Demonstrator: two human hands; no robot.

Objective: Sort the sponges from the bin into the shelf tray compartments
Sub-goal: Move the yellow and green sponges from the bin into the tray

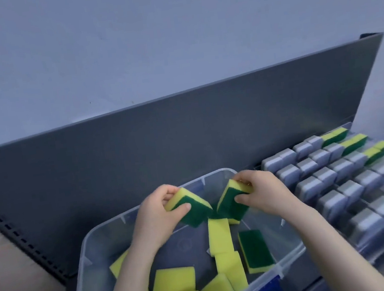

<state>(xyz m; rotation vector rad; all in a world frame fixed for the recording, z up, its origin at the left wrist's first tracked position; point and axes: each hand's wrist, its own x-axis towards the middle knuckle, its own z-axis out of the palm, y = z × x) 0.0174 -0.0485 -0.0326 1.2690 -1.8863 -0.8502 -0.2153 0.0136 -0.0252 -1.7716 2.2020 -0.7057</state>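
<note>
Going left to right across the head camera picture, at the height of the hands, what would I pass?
left hand → left-hand sponge → right-hand sponge → right hand → grey sponges → yellow-green sponges at the far right.

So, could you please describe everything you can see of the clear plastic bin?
The bin is clear plastic with rounded corners, small ribs under its rim and a blue piece on its near right edge. It stands open-topped before the grey back panel, left of the shelf tray. Loose sponges lie on its floor. Above its far end the left hand grips one sponge and the right hand a second sponge.
</note>
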